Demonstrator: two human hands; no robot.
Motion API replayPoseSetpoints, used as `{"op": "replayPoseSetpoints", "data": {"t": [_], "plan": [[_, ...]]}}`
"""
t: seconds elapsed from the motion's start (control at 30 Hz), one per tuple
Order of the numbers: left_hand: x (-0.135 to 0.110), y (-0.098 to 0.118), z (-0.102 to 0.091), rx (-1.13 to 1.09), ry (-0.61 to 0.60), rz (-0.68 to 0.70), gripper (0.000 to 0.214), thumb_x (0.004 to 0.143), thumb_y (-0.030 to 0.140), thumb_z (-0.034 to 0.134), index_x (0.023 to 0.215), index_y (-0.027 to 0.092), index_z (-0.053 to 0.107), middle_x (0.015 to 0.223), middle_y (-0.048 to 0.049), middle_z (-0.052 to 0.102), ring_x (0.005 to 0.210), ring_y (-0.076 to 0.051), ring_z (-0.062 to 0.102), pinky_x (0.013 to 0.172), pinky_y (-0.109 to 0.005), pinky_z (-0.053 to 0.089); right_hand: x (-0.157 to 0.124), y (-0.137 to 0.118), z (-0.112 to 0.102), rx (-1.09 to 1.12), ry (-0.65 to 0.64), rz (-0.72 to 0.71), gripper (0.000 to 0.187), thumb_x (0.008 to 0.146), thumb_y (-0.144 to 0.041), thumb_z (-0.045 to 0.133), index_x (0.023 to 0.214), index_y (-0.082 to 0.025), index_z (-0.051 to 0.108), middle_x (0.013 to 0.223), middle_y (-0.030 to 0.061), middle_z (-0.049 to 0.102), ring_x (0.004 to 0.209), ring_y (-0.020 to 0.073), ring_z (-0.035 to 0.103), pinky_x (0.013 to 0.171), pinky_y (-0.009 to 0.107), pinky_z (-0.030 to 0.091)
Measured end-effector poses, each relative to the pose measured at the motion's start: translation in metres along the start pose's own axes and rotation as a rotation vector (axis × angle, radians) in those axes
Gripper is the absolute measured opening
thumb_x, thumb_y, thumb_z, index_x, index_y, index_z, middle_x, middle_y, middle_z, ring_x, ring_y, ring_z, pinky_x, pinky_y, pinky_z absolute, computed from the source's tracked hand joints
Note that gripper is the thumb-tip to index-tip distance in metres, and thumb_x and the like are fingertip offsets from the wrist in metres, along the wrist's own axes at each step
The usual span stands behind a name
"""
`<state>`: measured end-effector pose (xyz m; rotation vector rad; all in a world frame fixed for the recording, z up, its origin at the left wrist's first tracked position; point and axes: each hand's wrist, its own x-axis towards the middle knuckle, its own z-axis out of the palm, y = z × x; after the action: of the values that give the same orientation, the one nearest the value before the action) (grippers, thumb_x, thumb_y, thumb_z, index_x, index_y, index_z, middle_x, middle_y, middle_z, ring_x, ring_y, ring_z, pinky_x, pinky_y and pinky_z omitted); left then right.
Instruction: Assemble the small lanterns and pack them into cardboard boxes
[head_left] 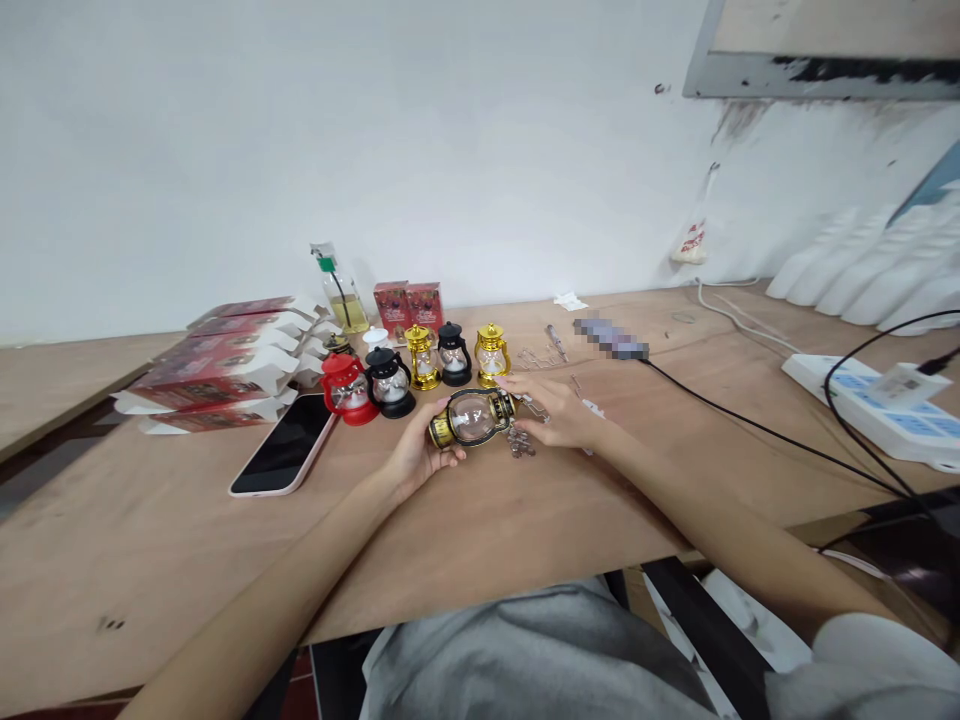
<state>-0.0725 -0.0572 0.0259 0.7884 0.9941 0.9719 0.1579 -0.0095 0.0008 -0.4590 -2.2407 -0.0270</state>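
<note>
My left hand [420, 452] is closed around the base end of a small gold and black toy lantern [472, 418], which lies on its side above the wooden table [187, 540]. At the lantern's top end my right hand [551, 410] touches it with pinched fingertips; whether it holds a small metal part I cannot tell. A little pile of thin wire handles [519, 442] lies just under the lantern. Behind it stands a row of finished lanterns: a red one [346, 388], two black ones [388, 381] and two gold ones [492, 354].
A dark phone [289, 446] lies face up at the left, beside a stack of red and white cartons [225, 365]. An oil bottle [341, 293] and two red boxes [409, 303] stand near the wall. A white power strip [877, 410] with black cables sits at the right.
</note>
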Motion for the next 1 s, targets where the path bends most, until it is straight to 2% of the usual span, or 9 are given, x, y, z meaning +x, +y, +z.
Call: {"op": "replayPoseSetpoints", "data": {"t": [0.1,0.23,0.43,0.67,0.87,1.0], "plan": [[-0.0006,0.0005,0.0010,0.001,0.006,0.002,0.031,0.081,0.041,0.053,0.099,0.015,0.056,0.064,-0.0025,0.063,0.041,-0.011,0.055,0.036,-0.018,0.041,0.0002,-0.0006,0.0001,-0.017,0.001,0.013,0.054,0.083,-0.019,0.060,0.135,-0.019,0.043,0.127,0.0128,0.061,0.123,0.0229,0.055,0.104,0.043,0.047],[-0.0018,0.0012,0.0034,0.008,0.034,-0.005,0.024,0.084,0.036,0.047,0.096,0.016,0.054,0.063,-0.0027,0.063,0.040,-0.012,0.055,0.035,-0.018,0.040,0.0008,0.0000,-0.0005,-0.023,-0.005,0.009,0.052,0.083,-0.020,0.060,0.133,-0.018,0.045,0.126,0.0130,0.061,0.122,0.0239,0.056,0.102,0.044,0.048],[-0.0003,0.0008,0.0023,0.057,-0.017,-0.001,0.025,0.085,0.034,0.040,0.093,0.014,0.053,0.056,-0.0026,0.060,0.036,-0.012,0.051,0.030,-0.018,0.034,0.0007,0.0038,-0.0027,-0.012,-0.060,-0.005,0.051,0.083,-0.030,0.062,0.130,-0.017,0.046,0.121,0.0150,0.062,0.118,0.0264,0.057,0.099,0.046,0.049],[0.0002,0.0004,0.0001,0.071,-0.057,0.009,0.026,0.081,0.032,0.035,0.091,0.015,0.052,0.057,-0.0026,0.059,0.032,-0.010,0.044,0.027,-0.016,0.024,0.0015,0.0039,-0.0039,-0.025,-0.060,-0.014,0.051,0.085,-0.039,0.060,0.127,-0.016,0.045,0.121,0.0178,0.060,0.117,0.0279,0.056,0.097,0.047,0.049],[0.0023,-0.0014,-0.0016,0.108,-0.057,0.070,0.027,0.078,0.036,0.044,0.090,0.014,0.053,0.056,-0.0005,0.057,0.034,-0.009,0.043,0.029,-0.016,0.023,0.0036,0.0047,-0.0050,-0.028,-0.061,-0.022,0.052,0.079,-0.040,0.068,0.119,-0.014,0.048,0.112,0.0167,0.060,0.108,0.0283,0.058,0.090,0.045,0.051],[0.0022,-0.0032,-0.0025,0.210,0.015,0.170,0.032,0.069,0.042,0.061,0.084,0.016,0.048,0.063,0.0018,0.058,0.038,-0.009,0.049,0.033,-0.017,0.031,0.0025,0.0053,-0.0013,-0.129,-0.083,0.026,0.041,0.075,-0.033,0.072,0.105,-0.015,0.051,0.096,0.0123,0.062,0.092,0.0278,0.061,0.076,0.042,0.053]]}}
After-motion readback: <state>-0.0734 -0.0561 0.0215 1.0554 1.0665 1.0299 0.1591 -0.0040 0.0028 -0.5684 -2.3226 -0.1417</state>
